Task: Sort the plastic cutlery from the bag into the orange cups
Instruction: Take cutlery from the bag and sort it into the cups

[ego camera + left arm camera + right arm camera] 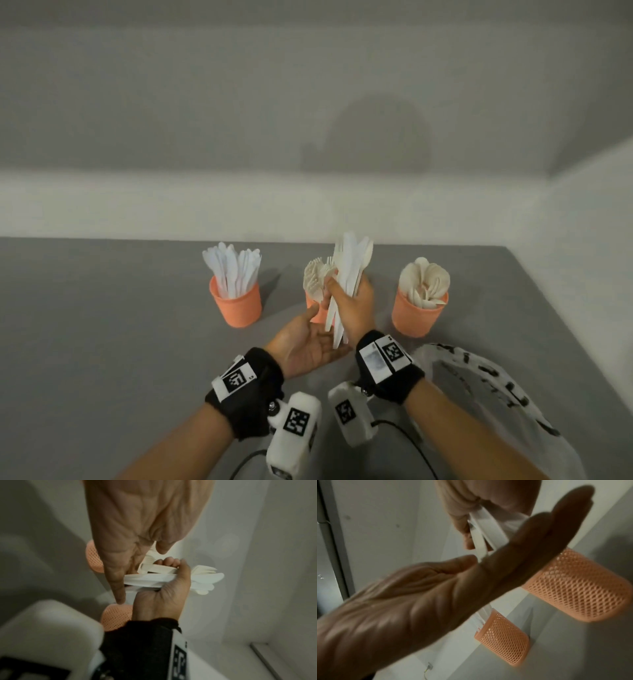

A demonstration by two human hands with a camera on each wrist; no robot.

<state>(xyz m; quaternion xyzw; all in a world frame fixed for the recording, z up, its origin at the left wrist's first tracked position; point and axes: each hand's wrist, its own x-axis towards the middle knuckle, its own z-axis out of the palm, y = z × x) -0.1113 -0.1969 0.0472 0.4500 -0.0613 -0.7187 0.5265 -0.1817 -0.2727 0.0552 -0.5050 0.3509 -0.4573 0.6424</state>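
Observation:
My right hand (349, 303) grips a bundle of mixed white plastic cutlery (351, 267), held upright in front of the middle orange cup (317, 313), which holds forks. My left hand (308, 339) lies open, palm up, under the bundle's handle ends. The left orange cup (236, 305) holds knives and the right orange cup (419, 313) holds spoons. In the left wrist view the right hand (163, 599) is wrapped round the bundle (154, 578) below the left hand's fingers (116, 582). The right wrist view shows the handles (481, 534) running down to the flat left hand (471, 581).
A white plastic bag with black print (496, 394) lies at the near right on the grey table (120, 325). Walls close off the table at the back and on the right. Black cables trail from the wrist cameras near the table's front edge.

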